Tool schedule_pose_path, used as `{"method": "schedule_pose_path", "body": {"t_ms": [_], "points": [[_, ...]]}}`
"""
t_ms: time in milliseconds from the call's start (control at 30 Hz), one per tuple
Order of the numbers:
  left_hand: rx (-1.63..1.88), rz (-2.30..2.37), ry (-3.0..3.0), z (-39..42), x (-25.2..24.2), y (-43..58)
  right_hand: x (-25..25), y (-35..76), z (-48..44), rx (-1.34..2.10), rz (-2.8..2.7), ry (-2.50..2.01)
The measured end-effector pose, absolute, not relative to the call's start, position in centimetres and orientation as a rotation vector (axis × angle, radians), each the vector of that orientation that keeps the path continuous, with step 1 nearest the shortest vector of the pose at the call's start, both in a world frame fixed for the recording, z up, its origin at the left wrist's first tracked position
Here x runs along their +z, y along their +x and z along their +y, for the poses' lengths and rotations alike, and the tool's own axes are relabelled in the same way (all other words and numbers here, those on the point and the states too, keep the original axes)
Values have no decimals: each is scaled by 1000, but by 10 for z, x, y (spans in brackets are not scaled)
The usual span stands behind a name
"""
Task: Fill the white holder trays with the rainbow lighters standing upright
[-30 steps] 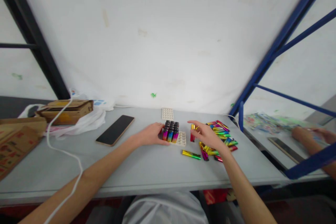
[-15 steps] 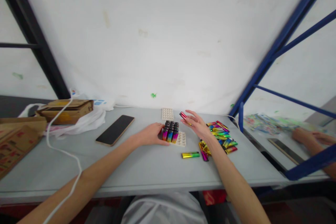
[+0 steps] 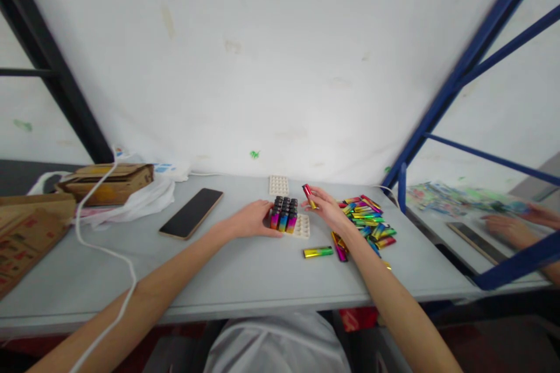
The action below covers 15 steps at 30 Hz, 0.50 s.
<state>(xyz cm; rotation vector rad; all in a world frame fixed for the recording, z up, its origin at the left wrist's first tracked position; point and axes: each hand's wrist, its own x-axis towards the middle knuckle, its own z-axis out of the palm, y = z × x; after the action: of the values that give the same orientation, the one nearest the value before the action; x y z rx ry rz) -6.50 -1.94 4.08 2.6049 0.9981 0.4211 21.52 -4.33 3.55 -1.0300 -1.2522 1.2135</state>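
On the gray surface (image 3: pixel 245 268), the left hand (image 3: pixel 251 219) curves wide around the standing tubes (image 3: pixel 284 213) on the white tray (image 3: pixel 302 227). The right hand (image 3: pixel 324 208) pinches a tilted red tube (image 3: pixel 308 194) near the tray, left of a shiny pile (image 3: pixel 366 218).

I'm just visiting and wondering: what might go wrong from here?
The right hand holds a tilted red-and-gold piece up near its fingertips, so it might slip.

The upright black-topped pieces stand packed together on the pale tray, with the left hand right beside them; a bump could topple some.

The yellow-green piece lies loose in front of the tray, where a passing arm might knock it.
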Motion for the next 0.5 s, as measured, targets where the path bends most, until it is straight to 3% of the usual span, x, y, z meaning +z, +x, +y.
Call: {"method": "schedule_pose_path", "body": {"t_ms": [267, 500], "points": [[427, 1005, 2589, -22, 44, -65, 37, 207, -45, 1219, -1291, -1085], [453, 1009, 2572, -22, 45, -65, 39, 206, -48, 970, -1393, -1159]]}}
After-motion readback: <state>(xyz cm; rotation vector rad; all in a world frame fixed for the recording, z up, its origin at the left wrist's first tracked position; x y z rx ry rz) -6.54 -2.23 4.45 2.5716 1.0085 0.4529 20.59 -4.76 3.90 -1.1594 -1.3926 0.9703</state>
